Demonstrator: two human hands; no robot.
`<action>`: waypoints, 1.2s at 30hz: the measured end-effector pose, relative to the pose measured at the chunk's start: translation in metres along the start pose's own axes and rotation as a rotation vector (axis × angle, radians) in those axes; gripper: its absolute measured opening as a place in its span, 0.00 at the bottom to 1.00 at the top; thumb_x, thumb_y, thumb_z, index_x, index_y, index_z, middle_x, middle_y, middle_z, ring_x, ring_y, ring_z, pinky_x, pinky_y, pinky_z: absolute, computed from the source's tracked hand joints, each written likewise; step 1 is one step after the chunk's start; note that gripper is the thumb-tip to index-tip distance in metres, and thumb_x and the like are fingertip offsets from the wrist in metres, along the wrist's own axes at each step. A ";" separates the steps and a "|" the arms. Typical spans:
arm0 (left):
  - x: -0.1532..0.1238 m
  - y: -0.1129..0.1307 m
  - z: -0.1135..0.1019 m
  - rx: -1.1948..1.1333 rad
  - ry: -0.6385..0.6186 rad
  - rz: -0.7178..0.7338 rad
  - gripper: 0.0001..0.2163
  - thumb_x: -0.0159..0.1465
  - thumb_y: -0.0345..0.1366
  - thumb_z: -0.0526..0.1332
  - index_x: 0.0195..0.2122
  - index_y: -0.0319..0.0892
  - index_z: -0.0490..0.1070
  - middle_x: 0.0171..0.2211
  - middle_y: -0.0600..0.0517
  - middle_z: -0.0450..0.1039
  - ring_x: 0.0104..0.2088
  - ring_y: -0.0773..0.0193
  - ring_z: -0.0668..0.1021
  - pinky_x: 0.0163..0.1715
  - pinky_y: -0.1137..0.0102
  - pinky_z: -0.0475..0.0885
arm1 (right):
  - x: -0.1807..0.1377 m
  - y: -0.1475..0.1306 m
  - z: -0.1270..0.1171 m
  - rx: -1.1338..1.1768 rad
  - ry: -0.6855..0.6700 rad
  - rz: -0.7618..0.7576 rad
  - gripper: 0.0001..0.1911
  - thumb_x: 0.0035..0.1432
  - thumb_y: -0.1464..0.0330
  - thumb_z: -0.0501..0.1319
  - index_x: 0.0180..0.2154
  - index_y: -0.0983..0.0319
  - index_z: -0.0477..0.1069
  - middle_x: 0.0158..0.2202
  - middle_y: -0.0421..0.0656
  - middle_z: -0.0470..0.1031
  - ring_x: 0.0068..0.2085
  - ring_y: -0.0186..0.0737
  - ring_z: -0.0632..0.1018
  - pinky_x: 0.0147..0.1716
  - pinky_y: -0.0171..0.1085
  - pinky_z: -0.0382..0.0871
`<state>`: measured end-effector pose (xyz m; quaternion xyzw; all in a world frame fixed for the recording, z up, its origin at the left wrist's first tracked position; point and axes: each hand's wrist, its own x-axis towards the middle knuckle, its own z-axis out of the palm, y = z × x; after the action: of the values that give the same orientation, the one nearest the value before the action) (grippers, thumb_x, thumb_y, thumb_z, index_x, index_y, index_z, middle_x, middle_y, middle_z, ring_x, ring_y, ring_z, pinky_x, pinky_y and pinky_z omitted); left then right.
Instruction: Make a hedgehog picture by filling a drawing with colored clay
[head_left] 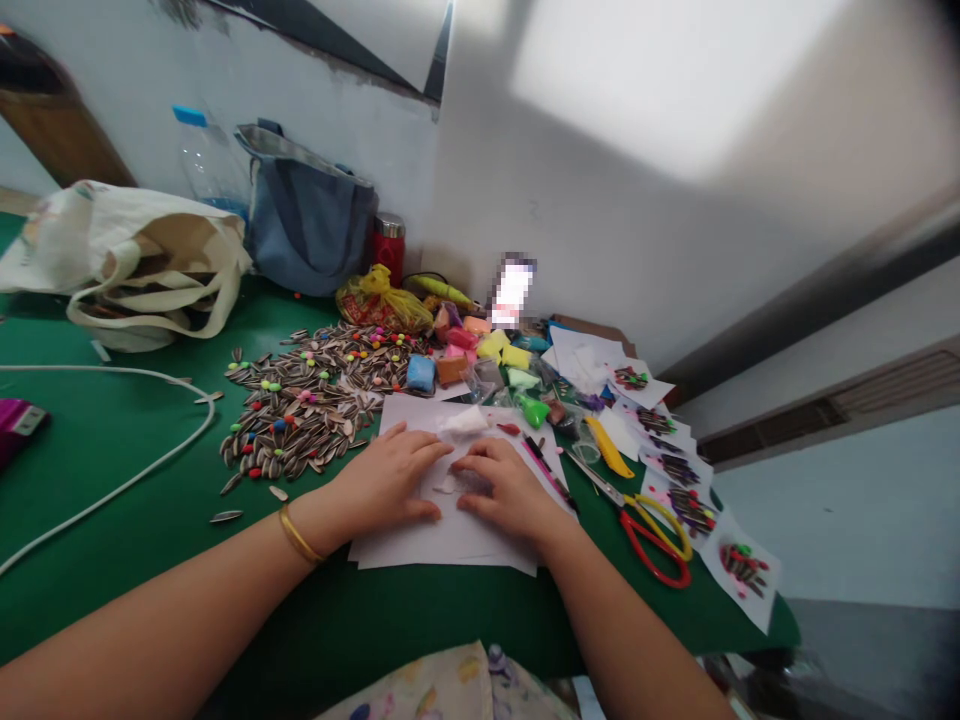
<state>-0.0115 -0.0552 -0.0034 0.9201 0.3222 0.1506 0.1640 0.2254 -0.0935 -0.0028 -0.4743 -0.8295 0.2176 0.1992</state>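
My left hand (pixel 397 480) rests on a sheet of white paper (pixel 405 550), its fingers stretched out and the thumb apart, with nothing in it. Facing it, my right hand (pixel 506 490) is also on the paper, fingers curved, with a gap between thumb and fingertips. A small white scrap (pixel 445 486) lies between the two hands, close to the right fingertips; its kind is hard to make out. Just beyond the fingers sits a white lump in clear wrap (pixel 466 421). Dark pens (pixel 551 472) lie along the paper's right side, beside my right hand.
Sunflower seeds (pixel 300 405) mixed with coloured bits are heaped at left. Wrapped coloured clay blocks (pixel 451 370) lie behind the paper. Scissors (pixel 645 525) and a yellow cutter (pixel 609 447) are at right, near papers with seed piles (pixel 744 570). Bags (pixel 311 215) and a phone (pixel 513 290) stand behind.
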 end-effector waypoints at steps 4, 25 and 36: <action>-0.001 -0.003 0.005 0.000 -0.047 -0.009 0.41 0.54 0.50 0.70 0.66 0.47 0.54 0.63 0.44 0.65 0.62 0.49 0.67 0.66 0.49 0.49 | 0.006 -0.007 0.003 -0.026 -0.009 -0.040 0.17 0.53 0.69 0.71 0.46 0.55 0.77 0.49 0.45 0.71 0.54 0.47 0.70 0.56 0.47 0.63; 0.000 -0.003 -0.008 0.044 -0.048 0.140 0.16 0.55 0.41 0.72 0.45 0.47 0.77 0.54 0.46 0.73 0.55 0.48 0.73 0.58 0.53 0.63 | 0.000 0.010 0.005 0.080 0.180 0.005 0.14 0.56 0.81 0.58 0.40 0.60 0.73 0.41 0.44 0.71 0.47 0.42 0.72 0.51 0.43 0.67; 0.000 0.002 -0.007 -0.070 -0.117 -0.006 0.21 0.54 0.37 0.72 0.48 0.43 0.70 0.54 0.46 0.71 0.52 0.53 0.76 0.54 0.62 0.68 | 0.005 -0.001 0.004 0.016 0.007 -0.071 0.12 0.56 0.69 0.69 0.44 0.55 0.78 0.43 0.43 0.70 0.47 0.43 0.71 0.51 0.43 0.67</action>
<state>-0.0131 -0.0550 0.0037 0.9201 0.3095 0.1070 0.2150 0.2203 -0.0904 -0.0047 -0.4438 -0.8434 0.2153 0.2132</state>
